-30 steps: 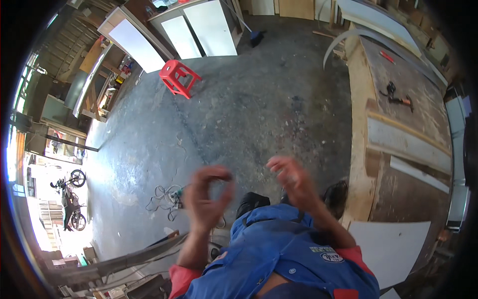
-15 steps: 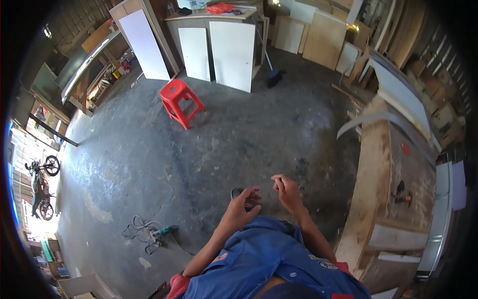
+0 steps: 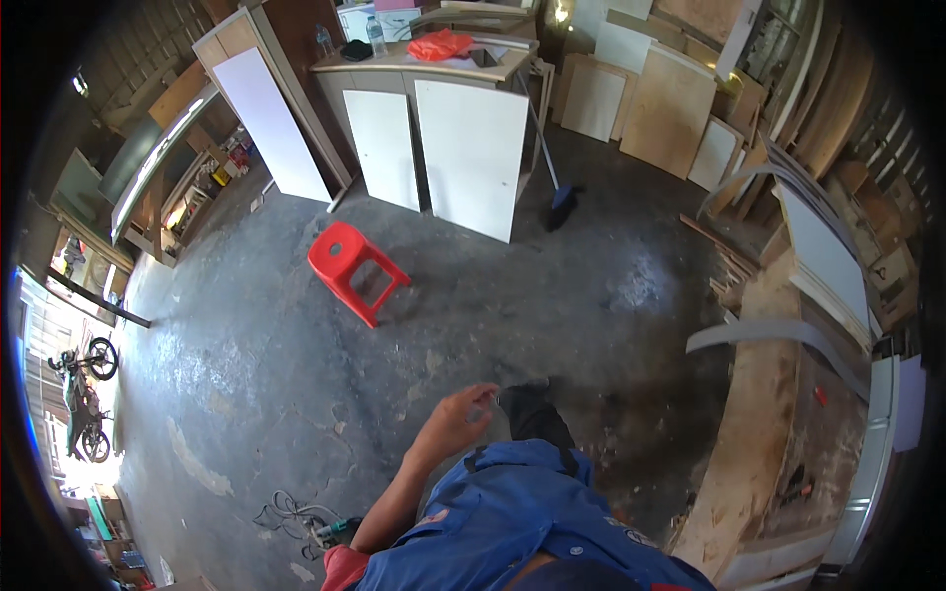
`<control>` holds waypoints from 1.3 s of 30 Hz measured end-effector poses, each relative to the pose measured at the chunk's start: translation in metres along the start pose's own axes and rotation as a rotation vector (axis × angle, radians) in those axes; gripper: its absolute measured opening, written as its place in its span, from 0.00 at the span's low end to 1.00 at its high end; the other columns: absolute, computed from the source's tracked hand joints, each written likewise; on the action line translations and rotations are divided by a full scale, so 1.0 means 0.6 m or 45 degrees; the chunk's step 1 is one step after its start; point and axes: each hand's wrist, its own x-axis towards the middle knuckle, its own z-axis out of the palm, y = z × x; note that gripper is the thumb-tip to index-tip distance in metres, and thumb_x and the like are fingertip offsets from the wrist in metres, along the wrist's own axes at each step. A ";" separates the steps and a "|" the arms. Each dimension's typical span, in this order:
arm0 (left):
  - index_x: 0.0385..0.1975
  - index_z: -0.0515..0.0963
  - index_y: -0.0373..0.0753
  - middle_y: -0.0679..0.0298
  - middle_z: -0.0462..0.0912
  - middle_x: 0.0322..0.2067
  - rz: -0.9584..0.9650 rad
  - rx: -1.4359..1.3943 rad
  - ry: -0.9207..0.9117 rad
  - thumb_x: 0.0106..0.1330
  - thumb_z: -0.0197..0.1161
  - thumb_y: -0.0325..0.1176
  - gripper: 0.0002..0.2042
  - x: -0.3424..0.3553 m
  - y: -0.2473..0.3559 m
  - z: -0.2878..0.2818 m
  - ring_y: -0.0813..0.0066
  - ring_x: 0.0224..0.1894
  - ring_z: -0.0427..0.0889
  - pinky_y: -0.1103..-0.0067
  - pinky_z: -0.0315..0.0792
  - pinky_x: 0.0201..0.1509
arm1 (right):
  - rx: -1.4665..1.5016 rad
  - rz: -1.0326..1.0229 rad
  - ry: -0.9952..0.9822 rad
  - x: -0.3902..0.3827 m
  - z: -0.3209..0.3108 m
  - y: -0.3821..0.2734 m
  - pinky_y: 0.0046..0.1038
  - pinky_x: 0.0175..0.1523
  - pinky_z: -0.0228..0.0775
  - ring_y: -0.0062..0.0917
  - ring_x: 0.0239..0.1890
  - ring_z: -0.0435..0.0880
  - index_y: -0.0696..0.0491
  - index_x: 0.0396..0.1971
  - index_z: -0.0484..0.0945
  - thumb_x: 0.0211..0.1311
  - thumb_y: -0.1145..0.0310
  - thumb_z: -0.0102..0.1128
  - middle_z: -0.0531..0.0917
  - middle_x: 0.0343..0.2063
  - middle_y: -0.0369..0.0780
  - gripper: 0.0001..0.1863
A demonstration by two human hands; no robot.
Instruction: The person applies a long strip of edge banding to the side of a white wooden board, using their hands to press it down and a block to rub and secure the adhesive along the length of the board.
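Note:
In front of my body my left hand (image 3: 459, 418) hangs in the air with its fingers loosely curved and apart. It holds nothing that I can see and is nearest to my dark trouser leg (image 3: 537, 414), which steps forward. My right hand is out of the picture. Ahead and to the left a red plastic stool (image 3: 340, 258) stands upright on the grey concrete floor (image 3: 296, 394), well beyond my reach. Low on the left a green power tool (image 3: 337, 530) lies on the floor beside its coiled cord (image 3: 289, 510), partly hidden by my sleeve.
White panels (image 3: 471, 158) lean against a counter (image 3: 434, 71) that carries a red plastic bag (image 3: 440, 44) and bottles. A broom (image 3: 561, 195) stands beside them. Along the right runs a long wooden workbench (image 3: 739, 443) with a curved grey strip (image 3: 759, 333). A motorcycle (image 3: 84, 399) stands far left.
I have moved forward, so the stool, panels and counter appear closer. My right hand has dropped out of view. My left hand has shifted slightly left, and one leg has come into sight.

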 end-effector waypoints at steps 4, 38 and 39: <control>0.58 0.71 0.38 0.54 0.81 0.47 -0.086 0.117 -0.202 0.58 0.61 0.28 0.25 0.165 -0.004 -0.001 0.62 0.50 0.80 0.70 0.72 0.55 | 0.035 0.002 -0.083 0.104 -0.083 -0.131 0.47 0.51 0.70 0.51 0.47 0.79 0.60 0.40 0.80 0.56 0.60 0.54 0.81 0.42 0.56 0.20; 0.62 0.65 0.37 0.48 0.72 0.53 0.990 1.080 -0.314 0.45 0.70 0.29 0.38 1.553 -0.090 -0.386 0.47 0.58 0.67 0.59 0.59 0.65 | 1.289 1.153 0.498 0.129 -0.255 -1.127 0.45 0.48 0.73 0.48 0.41 0.82 0.55 0.34 0.82 0.57 0.57 0.52 0.83 0.35 0.52 0.18; 0.61 0.66 0.36 0.49 0.76 0.48 1.013 1.025 -0.380 0.47 0.69 0.28 0.36 1.566 -0.112 -0.386 0.50 0.52 0.72 0.61 0.64 0.60 | 1.368 1.192 0.477 0.119 -0.228 -1.146 0.45 0.48 0.73 0.48 0.41 0.82 0.55 0.34 0.82 0.58 0.57 0.51 0.83 0.35 0.51 0.17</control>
